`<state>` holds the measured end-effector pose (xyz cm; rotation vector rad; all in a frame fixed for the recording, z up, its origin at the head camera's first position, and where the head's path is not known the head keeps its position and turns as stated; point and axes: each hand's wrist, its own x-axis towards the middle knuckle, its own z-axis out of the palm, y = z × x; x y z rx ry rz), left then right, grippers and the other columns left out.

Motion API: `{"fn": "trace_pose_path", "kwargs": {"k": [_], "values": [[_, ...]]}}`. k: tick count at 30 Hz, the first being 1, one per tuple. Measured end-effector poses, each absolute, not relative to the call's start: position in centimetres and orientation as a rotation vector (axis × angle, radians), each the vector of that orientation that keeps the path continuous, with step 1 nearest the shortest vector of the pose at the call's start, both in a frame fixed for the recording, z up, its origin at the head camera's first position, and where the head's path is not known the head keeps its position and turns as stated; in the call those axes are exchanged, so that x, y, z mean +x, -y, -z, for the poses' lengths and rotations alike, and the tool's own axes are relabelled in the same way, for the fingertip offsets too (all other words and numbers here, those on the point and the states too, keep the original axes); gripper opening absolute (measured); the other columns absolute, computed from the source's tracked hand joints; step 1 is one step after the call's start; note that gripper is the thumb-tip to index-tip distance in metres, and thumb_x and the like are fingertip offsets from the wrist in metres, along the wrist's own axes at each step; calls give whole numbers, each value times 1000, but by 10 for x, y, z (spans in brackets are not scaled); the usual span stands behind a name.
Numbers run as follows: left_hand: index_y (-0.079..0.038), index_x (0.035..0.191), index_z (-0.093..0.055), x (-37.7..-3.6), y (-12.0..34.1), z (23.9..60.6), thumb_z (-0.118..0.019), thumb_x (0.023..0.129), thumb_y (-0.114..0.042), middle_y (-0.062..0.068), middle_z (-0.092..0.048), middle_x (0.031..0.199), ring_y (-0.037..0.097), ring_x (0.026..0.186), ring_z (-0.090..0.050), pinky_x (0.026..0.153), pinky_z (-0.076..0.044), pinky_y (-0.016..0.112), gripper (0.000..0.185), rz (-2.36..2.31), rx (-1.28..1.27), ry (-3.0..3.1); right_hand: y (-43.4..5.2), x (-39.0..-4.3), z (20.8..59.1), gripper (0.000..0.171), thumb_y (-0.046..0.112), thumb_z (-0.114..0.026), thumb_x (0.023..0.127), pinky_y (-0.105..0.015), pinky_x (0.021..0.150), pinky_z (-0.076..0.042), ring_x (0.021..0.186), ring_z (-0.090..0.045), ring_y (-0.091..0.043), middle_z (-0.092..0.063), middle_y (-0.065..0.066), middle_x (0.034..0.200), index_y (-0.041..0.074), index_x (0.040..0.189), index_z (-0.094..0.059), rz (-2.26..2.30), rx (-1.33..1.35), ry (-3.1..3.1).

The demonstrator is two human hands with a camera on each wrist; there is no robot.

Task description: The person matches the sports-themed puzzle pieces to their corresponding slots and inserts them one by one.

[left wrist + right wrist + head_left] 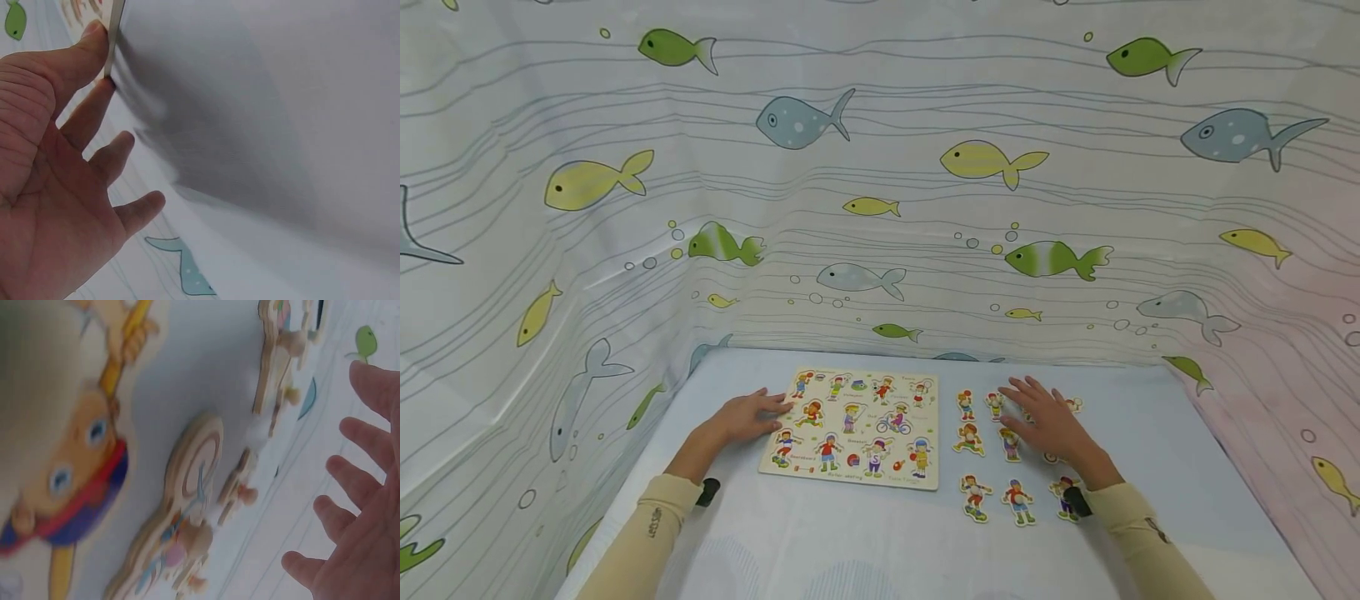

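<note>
A pale wooden puzzle board (831,409) printed with children playing sports lies flat on the table. My left hand (748,417) is at its left edge. In the left wrist view the thumb (92,47) rests along the board's edge and the index fingertip touches its corner, while the other fingers spread free. To the board's right lie several knobbed wooden puzzle pieces, among them a runner (968,440) and a red-shirted figure (1018,502). Above them hovers my right hand (1045,421), fingers spread and holding nothing. It hides some pieces; a bicycle piece (187,512) shows beneath its wrist camera.
A light blue and white cloth covers the table (850,542). Behind and at both sides hangs a fish-patterned curtain (925,250). Nearest the right sleeve lies a dark-capped figure piece (1063,492), partly covered by the black wrist strap (1078,502).
</note>
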<state>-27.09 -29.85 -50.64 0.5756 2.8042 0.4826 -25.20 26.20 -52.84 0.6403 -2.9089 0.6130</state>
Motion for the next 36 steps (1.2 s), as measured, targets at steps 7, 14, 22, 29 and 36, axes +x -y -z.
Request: {"fn": "trace_pose_path", "kwargs": {"k": [7,14,22,29,36], "values": [[-10,134,-61,-274,301,510,-68,93,-27,14,-48,146,52,138,-30,106,-28,68,45,-467,614,-2805,-247,-255,530,55,35,-70,92,-73,108,-12,145,-22,-41,-40,-14,153,16,141,-55,-657,646,2927],[-10,135,-61,-275,302,512,-68,93,-28,14,-48,147,52,138,-29,106,-28,69,46,-453,602,-2803,-235,-262,535,49,35,-71,92,-73,109,-12,145,-23,-40,-42,-13,152,18,137,-60,-686,660,2911],[-10,136,-60,-274,302,510,-67,94,-28,14,-47,147,51,138,-29,106,-27,69,46,-448,602,-2798,-225,-265,536,39,31,-72,91,-74,108,-14,144,-25,-40,-45,-15,150,16,127,-68,-675,694,2887],[-11,136,-61,-273,303,508,-67,94,-30,14,-47,148,51,139,-28,107,-27,68,46,-456,576,-2799,-217,-273,539,33,29,-75,89,-74,106,-19,141,-32,-41,-50,-15,145,13,119,-72,-628,760,2837],[-9,136,-60,-274,306,513,-68,94,-28,15,-47,147,52,138,-28,106,-26,69,47,-484,604,-2801,-206,-282,542,32,28,-74,90,-73,106,-21,140,-34,-41,-51,-16,144,14,118,-72,-575,777,2843]]}}
